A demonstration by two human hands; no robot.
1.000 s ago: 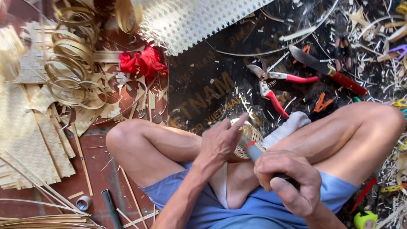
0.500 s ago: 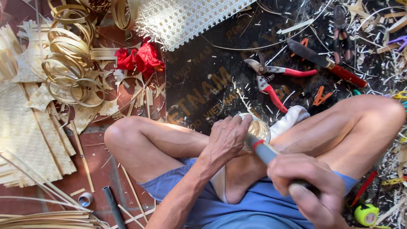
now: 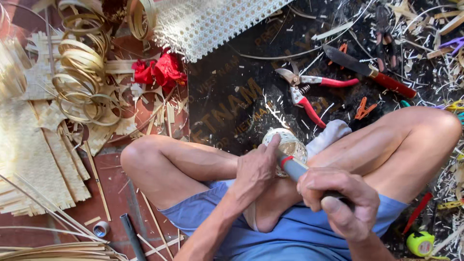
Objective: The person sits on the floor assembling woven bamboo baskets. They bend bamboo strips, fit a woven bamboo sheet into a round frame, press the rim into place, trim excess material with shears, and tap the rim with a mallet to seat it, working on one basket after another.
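1. The right hand [image 3: 340, 200] is clenched around the dark end of a grey-handled tool [image 3: 296, 168], its banded front end driven into a small woven ball [image 3: 289, 145] at about eleven o'clock from the fist.

2. The left hand [image 3: 257, 169] is closed on the ball's near side, thumb and fingers pinning it against the crossed legs — just beside a white cloth [image 3: 329, 135] on the right shin.

3. The ball sits at the frame's centre, over the person's lap. It looks light and hollow, an open lattice of thin pale strips; by that look it would flex and could crush under a hard squeeze. The safest hold appears to be around its girth, fingers spread across several strips.

4. At twelve o'clock from the ball, red-handled pruning shears [image 3: 303, 87] lie on a dark mat [image 3: 232, 106] — a red-handled knife [image 3: 369, 71] at one o'clock beyond them.

5. At ten o'clock, coiled cane hoops [image 3: 82, 72] and a red cloth flower [image 3: 159, 71] rest beside flat woven strips [image 3: 34, 159]; a white mesh sheet [image 3: 212, 21] lies at eleven.
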